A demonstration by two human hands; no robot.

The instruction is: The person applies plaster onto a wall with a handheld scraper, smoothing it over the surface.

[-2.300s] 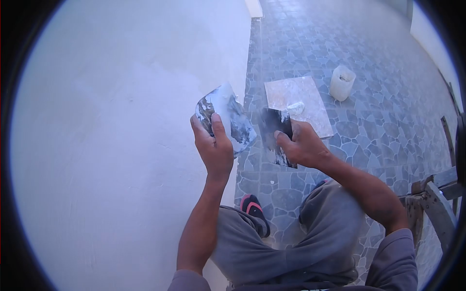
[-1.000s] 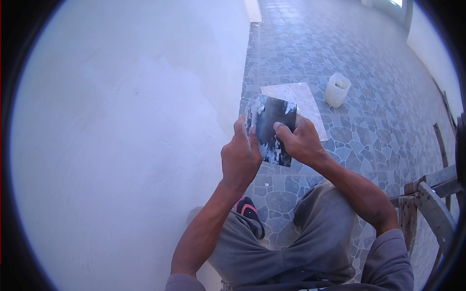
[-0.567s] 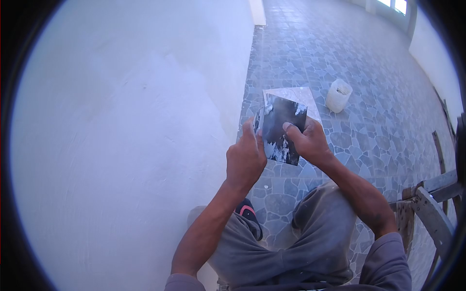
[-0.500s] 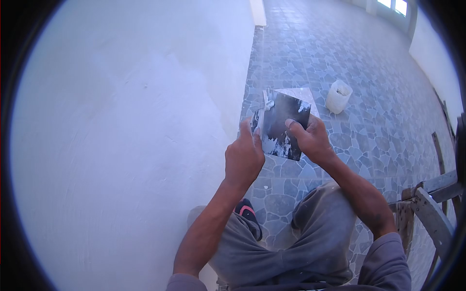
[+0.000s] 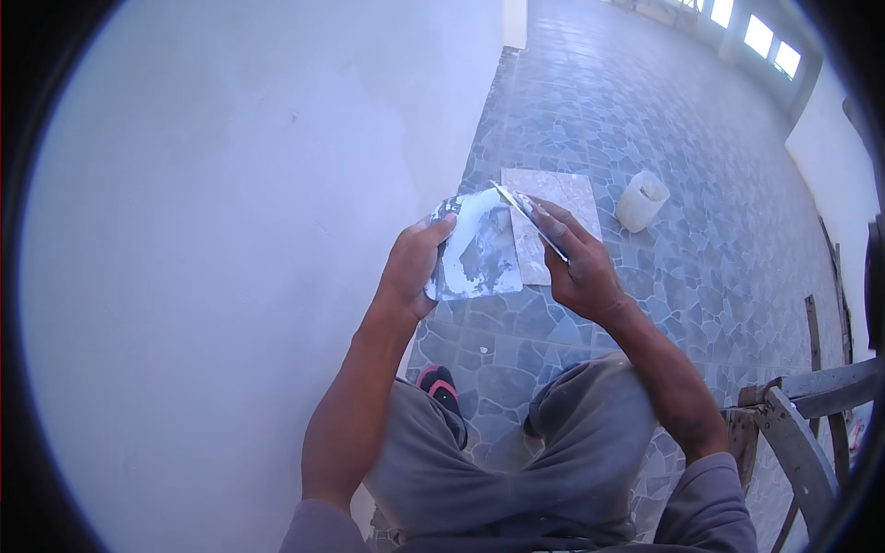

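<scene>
A broad white plastered wall [image 5: 230, 230] is filling the left of the scene, and a blue-grey stone-patterned tiled floor [image 5: 664, 120] is spreading far and right. On that floor a pale square tile slab [image 5: 562, 198] is lying beside a small white plastic bucket [image 5: 642, 200], well below the hands. The left hand [image 5: 412, 267] is pinching a flat dark metal blade smeared with white putty [image 5: 479, 249] by its left edge, its face turned up toward the camera. The right hand [image 5: 576, 263] is clamping a thin dark scraper blade [image 5: 528, 218], seen nearly edge-on, running from far left to near right. Its far tip is meeting the putty-coated blade's upper right corner, so the scraper is lying just right of the left grip.
</scene>
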